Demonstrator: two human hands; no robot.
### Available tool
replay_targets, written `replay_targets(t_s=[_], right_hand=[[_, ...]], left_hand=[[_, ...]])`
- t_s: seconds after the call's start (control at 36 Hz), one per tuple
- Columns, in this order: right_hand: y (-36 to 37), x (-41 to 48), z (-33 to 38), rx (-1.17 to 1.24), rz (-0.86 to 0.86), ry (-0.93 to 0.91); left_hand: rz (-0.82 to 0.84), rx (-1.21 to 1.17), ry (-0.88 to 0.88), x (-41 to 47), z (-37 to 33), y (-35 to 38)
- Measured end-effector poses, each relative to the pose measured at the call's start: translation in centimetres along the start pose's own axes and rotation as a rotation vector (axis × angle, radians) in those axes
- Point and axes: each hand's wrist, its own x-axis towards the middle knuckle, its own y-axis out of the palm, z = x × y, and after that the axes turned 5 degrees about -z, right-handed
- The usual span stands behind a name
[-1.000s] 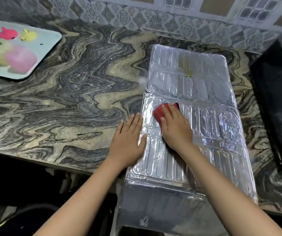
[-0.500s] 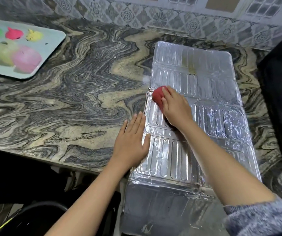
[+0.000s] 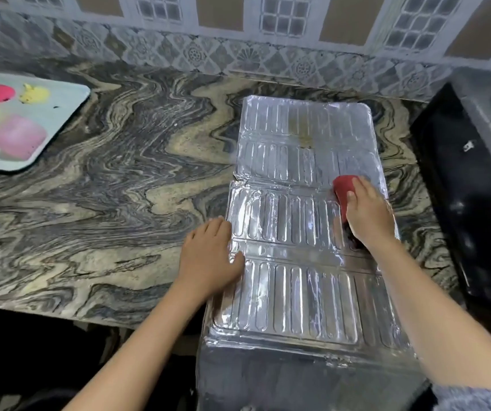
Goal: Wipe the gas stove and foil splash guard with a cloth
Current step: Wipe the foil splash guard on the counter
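- Cupped in the right hand (image 3: pixel 368 216), fingers curved round it: small red cloth (image 3: pixel 342 186), pressed onto the right edge of the ribbed silver foil splash guard (image 3: pixel 291 292).
- Beyond the cloth, a brownish stain (image 3: pixel 305 137) on the guard.
- Left of the grip, left hand (image 3: pixel 208 256) flat, fingers straight, on the guard's left edge.
- Underneath, swirled grey-and-tan stone counter (image 3: pixel 105 203).
- Just right, black gas stove (image 3: pixel 469 203).
- Far left, pale blue tray (image 3: pixel 69 114) with blurred pink, yellow and green shapes.
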Motion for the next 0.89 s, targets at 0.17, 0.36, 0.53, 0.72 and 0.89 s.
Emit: replay_targets(t_s=[0.17,0.36,0.53,0.72,0.89], right_hand=[[0.1,0.0,-0.3,-0.001,0.009,-0.007],[0.1,0.8,-1.2,-0.01,-0.077,0.069],[0.0,5.7,-1.4,0.017,-0.096,0.181],[2.0,8.6,2.6,-0.018,0.024,0.021],[3.2,7.0,7.1,-0.005,0.109,-0.173]], left_hand=[[-0.099,-0.051,-0.057,6.9,0.0,0.1],[-0.095,-0.049,-0.039,9.4,1.5,2.7],[-0.111,-0.032,-0.043,9.6,1.5,2.8],[-0.108,-0.048,-0.047,9.6,1.4,2.5],[-0.118,-0.056,-0.038,9.6,1.5,2.5]])
